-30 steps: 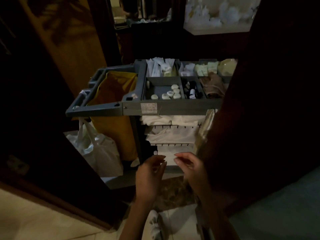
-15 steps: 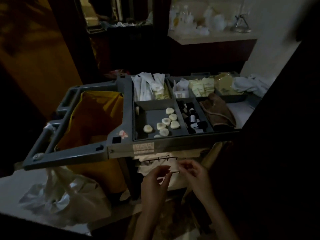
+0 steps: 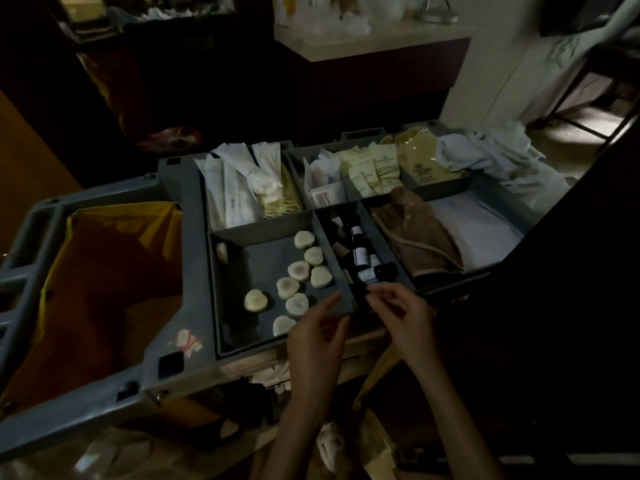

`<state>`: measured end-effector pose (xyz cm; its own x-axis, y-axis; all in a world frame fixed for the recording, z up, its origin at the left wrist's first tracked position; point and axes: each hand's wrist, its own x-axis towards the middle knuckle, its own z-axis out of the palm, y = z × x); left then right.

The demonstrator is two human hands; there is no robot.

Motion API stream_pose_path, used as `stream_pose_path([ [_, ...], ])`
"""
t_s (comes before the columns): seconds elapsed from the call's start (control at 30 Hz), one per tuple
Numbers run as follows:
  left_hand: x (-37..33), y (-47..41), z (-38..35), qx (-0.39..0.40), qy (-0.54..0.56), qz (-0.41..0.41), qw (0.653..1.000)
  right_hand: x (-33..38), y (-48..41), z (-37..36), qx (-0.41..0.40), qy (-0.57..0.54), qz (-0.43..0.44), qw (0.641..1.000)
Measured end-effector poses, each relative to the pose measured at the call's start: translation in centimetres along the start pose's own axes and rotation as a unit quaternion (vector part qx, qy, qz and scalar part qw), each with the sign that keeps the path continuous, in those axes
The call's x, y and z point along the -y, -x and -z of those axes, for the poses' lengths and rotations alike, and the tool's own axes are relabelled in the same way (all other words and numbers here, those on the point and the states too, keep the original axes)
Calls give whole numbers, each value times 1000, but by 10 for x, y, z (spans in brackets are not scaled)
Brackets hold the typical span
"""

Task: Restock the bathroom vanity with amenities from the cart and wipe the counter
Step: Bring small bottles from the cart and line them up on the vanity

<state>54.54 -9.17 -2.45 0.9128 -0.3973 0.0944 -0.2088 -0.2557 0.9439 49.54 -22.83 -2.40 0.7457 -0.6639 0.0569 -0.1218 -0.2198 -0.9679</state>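
The cart (image 3: pixel 183 271) stands directly before the person, its top tray within reach of both hands, consistent with picking stock. A yellow bag (image 3: pixel 114 265) hangs open in the cart's left frame, judged to be for waste or linen.

Tray contents:
- Rear compartments: long white packets (image 3: pixel 232 192) and cream sachets (image 3: pixel 370 171), stood on end.
- Right bay: a brown cloth (image 3: pixel 419 244), lying folded.
- Front left compartment: round soaps (image 3: pixel 298 271), loose and mostly apart.
- Narrow compartment beside the soaps: small dark bottles (image 3: pixel 359 252).

The left hand (image 3: pixel 317 336) hovers over the soap compartment's near edge, fingers relaxed, holding nothing. The right hand (image 3: pixel 403 315) is at the bottle compartment's near end with fingertips drawn together. Dim light prevents telling whether it pinches anything.
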Motion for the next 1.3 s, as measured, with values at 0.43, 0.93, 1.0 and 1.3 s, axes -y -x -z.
stream_pose_path([
  [0.43,0,-155,-96,126,-285,-43,949,14,-150,27,-101,47,75,991],
  [0.93,38,-174,-115,104,-447,-123,880,-18,-184,-6,-13,110,70,991],
  [1.0,40,-169,-111,101,-398,-136,902,-18,-188,-8,-6,105,67,992],
  [1.3,-21,-147,-52,-7,-22,-35,999,-11,-197,-23,21,57,62,996],
])
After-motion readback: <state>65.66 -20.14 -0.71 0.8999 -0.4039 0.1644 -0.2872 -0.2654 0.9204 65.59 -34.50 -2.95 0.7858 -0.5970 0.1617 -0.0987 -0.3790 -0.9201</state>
